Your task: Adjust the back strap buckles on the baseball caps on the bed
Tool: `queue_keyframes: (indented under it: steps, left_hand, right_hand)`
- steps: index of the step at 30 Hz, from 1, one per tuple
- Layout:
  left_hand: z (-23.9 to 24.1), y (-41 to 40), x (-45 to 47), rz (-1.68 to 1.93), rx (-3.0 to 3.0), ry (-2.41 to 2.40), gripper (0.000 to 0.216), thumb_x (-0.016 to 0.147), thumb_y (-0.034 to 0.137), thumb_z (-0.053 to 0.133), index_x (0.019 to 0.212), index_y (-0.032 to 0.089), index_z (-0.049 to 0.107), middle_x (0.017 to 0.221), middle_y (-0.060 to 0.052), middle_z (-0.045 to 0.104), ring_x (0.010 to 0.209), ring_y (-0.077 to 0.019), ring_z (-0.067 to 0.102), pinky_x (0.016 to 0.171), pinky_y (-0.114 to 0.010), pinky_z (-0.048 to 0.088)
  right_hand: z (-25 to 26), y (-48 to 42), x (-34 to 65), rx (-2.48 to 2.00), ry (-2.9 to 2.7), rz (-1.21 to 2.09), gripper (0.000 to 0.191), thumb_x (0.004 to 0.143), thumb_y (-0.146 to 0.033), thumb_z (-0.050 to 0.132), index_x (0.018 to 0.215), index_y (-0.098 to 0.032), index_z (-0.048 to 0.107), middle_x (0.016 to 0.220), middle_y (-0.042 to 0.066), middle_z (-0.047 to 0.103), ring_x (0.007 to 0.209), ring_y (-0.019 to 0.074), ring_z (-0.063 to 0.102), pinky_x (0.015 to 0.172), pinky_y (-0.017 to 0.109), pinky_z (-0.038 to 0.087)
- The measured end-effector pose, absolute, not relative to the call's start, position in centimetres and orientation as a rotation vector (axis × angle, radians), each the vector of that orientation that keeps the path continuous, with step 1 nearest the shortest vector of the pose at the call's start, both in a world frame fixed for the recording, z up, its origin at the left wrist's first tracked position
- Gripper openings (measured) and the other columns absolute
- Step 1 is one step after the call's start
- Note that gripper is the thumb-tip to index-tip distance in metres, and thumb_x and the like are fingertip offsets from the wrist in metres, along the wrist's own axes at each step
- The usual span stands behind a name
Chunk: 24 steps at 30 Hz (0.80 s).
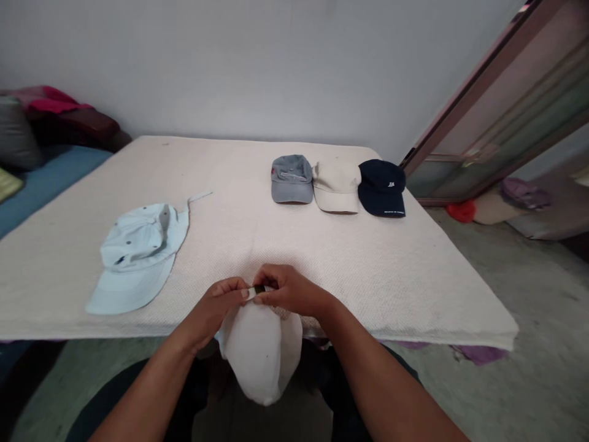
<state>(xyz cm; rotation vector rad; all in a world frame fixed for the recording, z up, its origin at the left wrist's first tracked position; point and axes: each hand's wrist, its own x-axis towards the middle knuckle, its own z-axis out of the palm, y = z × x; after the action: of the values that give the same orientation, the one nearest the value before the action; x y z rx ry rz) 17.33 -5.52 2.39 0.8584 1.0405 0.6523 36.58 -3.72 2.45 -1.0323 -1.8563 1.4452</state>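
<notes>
A white cap (257, 350) hangs at the front edge of the table, its rounded crown pointing down toward my lap. My left hand (221, 307) pinches one end of the cap's back strap. On the other side, my right hand (288, 290) grips the strap beside a small dark buckle (259, 288). Both hands are closed and almost meet at the buckle. To the left lies a light blue cap (138, 252) with its loose strap sticking out, apart from my hands. The white cap's visor is hidden.
Toward the back right, a grey cap (291, 179), a beige cap (337, 187) and a navy cap (381, 188) sit in a row on the cream-covered table (221, 178). A wall stands behind. Blue bedding (64, 175) lies at left; a framed door (478, 116) is at right.
</notes>
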Motion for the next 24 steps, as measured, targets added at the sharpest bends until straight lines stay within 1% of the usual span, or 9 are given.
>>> queue_keyframes:
  steps: [4, 7, 9, 12, 15, 19, 24]
  left_hand:
    - [2.29, -5.54, 17.48, 0.679, 0.854, 1.016, 0.018, 0.068, 0.024, 0.066, 0.059, 0.017, 0.052, 0.059, 0.004, 0.052, 0.048, -0.0077, 0.041, 0.046, -0.020, 0.029]
    - [2.31, -5.40, 17.65, 0.685, 0.828, 1.044, 0.021, 0.068, 0.024, 0.066, 0.058, 0.018, 0.049, 0.054, 0.006, 0.050, 0.044, -0.0071, 0.039, 0.044, -0.019, 0.027]
    - [2.40, -5.29, 17.79, 0.680, 0.812, 1.087, 0.019, 0.069, 0.027, 0.067, 0.062, 0.019, 0.051, 0.052, 0.006, 0.050, 0.044, -0.0083, 0.041, 0.044, -0.020, 0.029]
    - [2.57, -5.18, 17.91, 0.650, 0.800, 1.118, 0.017, 0.069, 0.030, 0.069, 0.075, 0.017, 0.059, 0.062, 0.002, 0.060, 0.055, -0.0129, 0.053, 0.051, -0.023, 0.036]
    - [2.73, -5.26, 17.80, 0.603, 0.780, 1.079, 0.021, 0.071, 0.031, 0.069, 0.085, 0.015, 0.064, 0.070, -0.002, 0.065, 0.060, -0.0143, 0.056, 0.056, -0.025, 0.040]
    - [2.99, -5.52, 17.59, 0.556, 0.732, 0.972, 0.016, 0.074, 0.030, 0.067, 0.080, 0.015, 0.066, 0.070, -0.004, 0.066, 0.062, -0.0157, 0.058, 0.058, -0.026, 0.041]
    - [3.24, -5.58, 17.70, 0.564, 0.736, 0.953, 0.016, 0.074, 0.029, 0.067, 0.079, 0.014, 0.069, 0.075, -0.007, 0.070, 0.064, -0.0167, 0.060, 0.060, -0.025, 0.042]
  right_hand:
    - [2.59, -3.67, 36.78, -1.015, -1.841, 1.462, 0.017, 0.070, -0.023, 0.068, 0.083, -0.017, 0.058, 0.072, -0.003, 0.051, 0.065, 0.0096, 0.046, 0.059, 0.022, 0.036]
    - [2.69, -3.75, 36.71, -1.018, -1.841, 1.457, 0.016, 0.071, -0.023, 0.067, 0.083, -0.017, 0.059, 0.073, -0.002, 0.052, 0.066, 0.0101, 0.047, 0.059, 0.022, 0.037]
    - [2.67, -3.84, 36.58, -1.039, -1.864, 1.430, 0.015, 0.071, -0.023, 0.067, 0.083, -0.018, 0.059, 0.075, -0.002, 0.053, 0.068, 0.0106, 0.047, 0.060, 0.023, 0.037]
    - [2.54, -3.91, 36.48, -1.044, -1.874, 1.426, 0.015, 0.070, -0.021, 0.067, 0.084, -0.018, 0.060, 0.076, -0.002, 0.054, 0.069, 0.0110, 0.048, 0.061, 0.023, 0.037]
    - [2.42, -3.82, 36.69, -0.953, -1.786, 1.602, 0.019, 0.071, -0.019, 0.065, 0.090, -0.018, 0.060, 0.073, -0.002, 0.053, 0.067, 0.0100, 0.048, 0.060, 0.023, 0.038]
    - [2.41, -3.63, 37.13, -0.831, -1.608, 1.872, 0.022, 0.074, -0.021, 0.063, 0.096, -0.016, 0.059, 0.071, -0.002, 0.054, 0.061, 0.0081, 0.047, 0.058, 0.022, 0.038]
    - [2.40, -3.65, 37.14, -0.790, -1.488, 1.946, 0.023, 0.074, -0.022, 0.065, 0.095, -0.015, 0.060, 0.069, -0.003, 0.053, 0.057, 0.0061, 0.043, 0.052, 0.019, 0.033]
